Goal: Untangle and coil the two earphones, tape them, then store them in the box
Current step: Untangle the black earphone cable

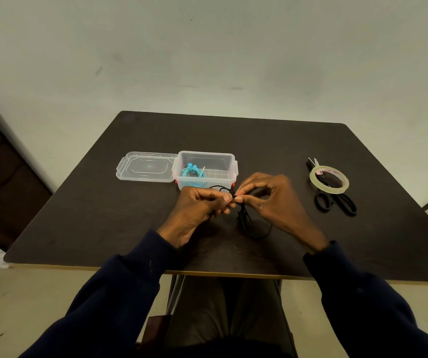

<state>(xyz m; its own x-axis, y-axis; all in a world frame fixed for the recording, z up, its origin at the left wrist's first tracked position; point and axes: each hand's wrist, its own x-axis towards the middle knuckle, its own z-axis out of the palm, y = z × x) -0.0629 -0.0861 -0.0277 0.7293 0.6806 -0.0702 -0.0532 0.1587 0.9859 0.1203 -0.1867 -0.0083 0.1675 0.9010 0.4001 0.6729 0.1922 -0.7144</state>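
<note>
- My left hand [199, 205] and right hand [264, 196] both pinch the black earphone [246, 218] just above the table [104, 202]; its loops hang below
- I'd judge: keep turns even, hold the bundle tight; tape [329, 180] next
- Blue earphone [193, 173] lies in the box [207, 156]

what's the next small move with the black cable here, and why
Probably tuck the hanging slack into the bundle before going for the tape roll, which lies on the scissors. The left hand and right hand pinch the black earphone at one spot, yet loose loops hang down to the table, so the coil looks unfinished.
</note>
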